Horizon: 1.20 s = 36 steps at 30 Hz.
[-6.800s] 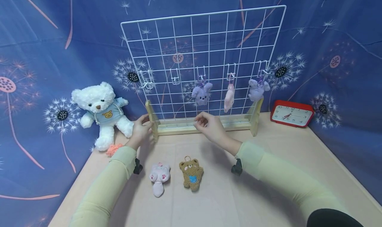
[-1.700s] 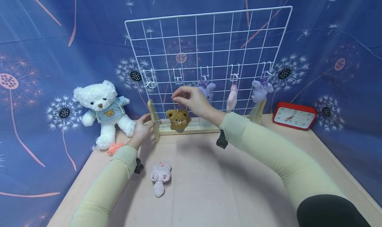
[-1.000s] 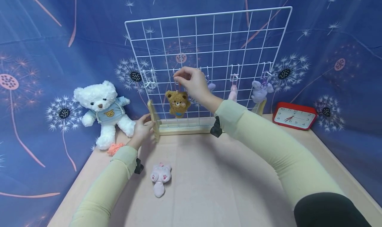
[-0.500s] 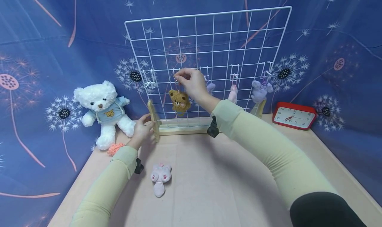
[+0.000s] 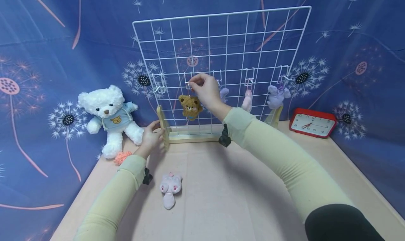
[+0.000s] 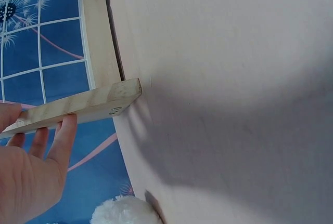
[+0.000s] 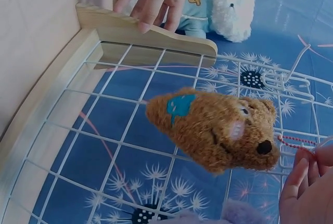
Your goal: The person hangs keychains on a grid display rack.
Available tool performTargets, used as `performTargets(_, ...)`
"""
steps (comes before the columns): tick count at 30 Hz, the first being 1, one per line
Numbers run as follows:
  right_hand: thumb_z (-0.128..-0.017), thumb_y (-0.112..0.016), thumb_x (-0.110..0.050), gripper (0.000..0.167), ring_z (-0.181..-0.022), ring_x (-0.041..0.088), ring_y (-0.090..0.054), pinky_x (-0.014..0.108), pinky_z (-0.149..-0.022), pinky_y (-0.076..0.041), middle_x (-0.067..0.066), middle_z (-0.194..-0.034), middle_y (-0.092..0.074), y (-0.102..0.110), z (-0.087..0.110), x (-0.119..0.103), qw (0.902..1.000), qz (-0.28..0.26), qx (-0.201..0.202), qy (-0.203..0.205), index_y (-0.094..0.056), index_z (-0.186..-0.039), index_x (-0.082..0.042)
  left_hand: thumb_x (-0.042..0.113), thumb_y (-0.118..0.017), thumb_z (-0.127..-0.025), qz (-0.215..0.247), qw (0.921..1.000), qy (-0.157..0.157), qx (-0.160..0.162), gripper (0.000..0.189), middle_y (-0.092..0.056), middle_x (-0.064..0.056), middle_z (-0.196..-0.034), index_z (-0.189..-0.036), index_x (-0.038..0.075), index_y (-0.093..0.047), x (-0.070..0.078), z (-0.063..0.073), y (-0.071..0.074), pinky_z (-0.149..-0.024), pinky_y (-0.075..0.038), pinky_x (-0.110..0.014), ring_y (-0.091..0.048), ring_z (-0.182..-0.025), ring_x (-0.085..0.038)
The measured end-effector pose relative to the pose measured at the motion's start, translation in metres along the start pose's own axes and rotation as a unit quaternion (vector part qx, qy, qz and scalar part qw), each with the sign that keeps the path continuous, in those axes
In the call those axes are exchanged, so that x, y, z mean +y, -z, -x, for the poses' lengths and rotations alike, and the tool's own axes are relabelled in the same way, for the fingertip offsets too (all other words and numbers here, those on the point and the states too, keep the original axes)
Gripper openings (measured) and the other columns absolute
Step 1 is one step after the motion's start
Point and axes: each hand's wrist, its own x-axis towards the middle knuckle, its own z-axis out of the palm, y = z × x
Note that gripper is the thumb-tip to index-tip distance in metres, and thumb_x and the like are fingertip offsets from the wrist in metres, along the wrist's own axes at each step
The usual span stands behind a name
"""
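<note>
My right hand (image 5: 207, 91) pinches the red bead chain (image 7: 296, 142) of a brown plush bear keychain (image 5: 190, 107) with a blue belly patch. The bear hangs in front of the white wire grid rack (image 5: 226, 44), beside the second hook from the left. Whether the chain is over that hook I cannot tell, as fingers cover part of it. My left hand (image 5: 152, 138) grips the wooden side stand (image 6: 99, 99) of the rack, thumb on one face and fingers on the other. A pale pink plush keychain (image 5: 170, 190) lies on the table.
Purple and pink plush keychains hang further right, including a purple one (image 5: 276, 96) at the end. A bare white hook (image 5: 159, 89) is at far left. A white teddy bear (image 5: 109, 118), coral yarn (image 5: 122, 158) and a red clock (image 5: 312, 122) flank the rack.
The brown bear has gone from the table up to the second hook, carried by my right hand; lately it has only swung and turned slightly. My left hand stays on the stand.
</note>
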Motion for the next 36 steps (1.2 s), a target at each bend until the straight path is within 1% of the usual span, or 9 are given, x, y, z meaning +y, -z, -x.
performTargets(4,-0.100,-0.068,-0.009,0.007,-0.081,0.017,-0.067,0.026,-0.071,-0.055,0.006,-0.090,-0.070,-0.002,-0.001,0.000,0.9997,0.022,0.011,0.004,-0.072,-0.103,-0.004,0.005,-0.062,-0.102,0.003,1.0000,0.001,0.000,0.051,-0.055,-0.024,-0.144,-0.150,0.000,-0.046,0.000,0.001,0.000,-0.117,-0.036,-0.043,-0.046,-0.138,-0.036)
performTargets(8,-0.100,-0.069,-0.011,0.009,-0.081,0.016,-0.066,0.027,-0.072,-0.055,0.006,-0.092,-0.071,-0.003,-0.002,0.000,0.9988,0.041,0.026,0.009,-0.074,-0.102,-0.004,0.004,-0.061,-0.102,0.010,0.9999,0.003,-0.003,0.052,-0.053,-0.024,-0.145,-0.151,0.000,-0.045,0.000,0.000,-0.001,-0.116,-0.038,-0.043,-0.046,-0.138,-0.037)
performTargets(14,-0.099,-0.070,-0.012,0.009,-0.080,0.016,-0.065,0.025,-0.071,-0.055,0.006,-0.092,-0.072,-0.005,-0.002,0.000,0.9981,0.047,0.039,0.006,-0.075,-0.101,-0.005,0.004,-0.060,-0.102,0.022,0.9997,0.008,-0.004,0.051,-0.052,-0.024,-0.146,-0.151,0.000,-0.045,0.000,0.000,-0.001,-0.114,-0.041,-0.041,-0.049,-0.136,-0.035)
performTargets(18,-0.098,-0.071,-0.010,0.006,-0.081,0.016,-0.063,0.025,-0.071,-0.053,0.006,-0.091,-0.070,-0.006,0.000,0.002,0.9973,0.055,0.045,0.016,-0.072,-0.099,-0.005,0.005,-0.060,-0.103,0.019,0.9998,0.007,-0.005,0.051,-0.053,-0.025,-0.146,-0.151,0.001,-0.045,0.001,-0.001,-0.001,-0.114,-0.042,-0.042,-0.049,-0.135,-0.036)
performTargets(22,-0.098,-0.069,-0.009,0.006,-0.084,0.017,-0.062,0.025,-0.075,-0.053,0.006,-0.093,-0.068,-0.006,0.004,0.004,0.9967,0.060,0.043,0.032,-0.068,-0.103,-0.005,0.004,-0.060,-0.102,0.018,0.9998,0.008,-0.001,0.051,-0.053,-0.024,-0.145,-0.151,0.000,-0.046,0.001,0.000,-0.001,-0.113,-0.042,-0.042,-0.049,-0.135,-0.035)
performTargets(25,-0.100,-0.066,-0.008,0.008,-0.086,0.018,-0.061,0.026,-0.076,-0.053,0.006,-0.095,-0.066,-0.006,0.009,0.007,0.9975,0.045,0.038,0.039,-0.066,-0.107,-0.004,0.004,-0.060,-0.102,0.017,0.9998,0.009,0.001,0.051,-0.053,-0.024,-0.145,-0.151,0.001,-0.046,0.001,0.000,-0.001,-0.114,-0.042,-0.042,-0.049,-0.135,-0.035)
performTargets(29,-0.101,-0.060,-0.006,0.008,-0.085,0.019,-0.059,0.027,-0.073,-0.052,0.006,-0.096,-0.063,-0.007,0.017,0.012,0.9988,0.010,0.029,0.039,-0.063,-0.109,-0.004,0.004,-0.061,-0.102,0.016,0.9998,0.011,0.000,0.051,-0.053,-0.024,-0.145,-0.151,0.001,-0.046,0.001,0.001,-0.001,-0.114,-0.041,-0.042,-0.048,-0.136,-0.035)
performTargets(32,-0.100,-0.059,-0.004,0.009,-0.085,0.017,-0.058,0.025,-0.074,-0.051,0.006,-0.096,-0.062,-0.008,0.025,0.016,0.9992,-0.008,0.021,0.034,-0.063,-0.109,-0.004,0.005,-0.061,-0.102,0.014,0.9998,0.011,-0.001,0.051,-0.054,-0.023,-0.144,-0.151,0.002,-0.047,0.002,0.002,-0.001,-0.114,-0.041,-0.043,-0.048,-0.136,-0.034)
performTargets(36,-0.100,-0.059,-0.002,0.011,-0.084,0.017,-0.056,0.023,-0.073,-0.049,0.007,-0.096,-0.063,-0.012,0.039,0.020,0.9993,-0.032,0.001,0.022,-0.063,-0.109,-0.002,0.006,-0.061,-0.102,0.010,0.9999,0.009,-0.001,0.051,-0.055,-0.023,-0.143,-0.151,0.003,-0.047,0.002,0.002,-0.001,-0.115,-0.040,-0.043,-0.048,-0.136,-0.034)
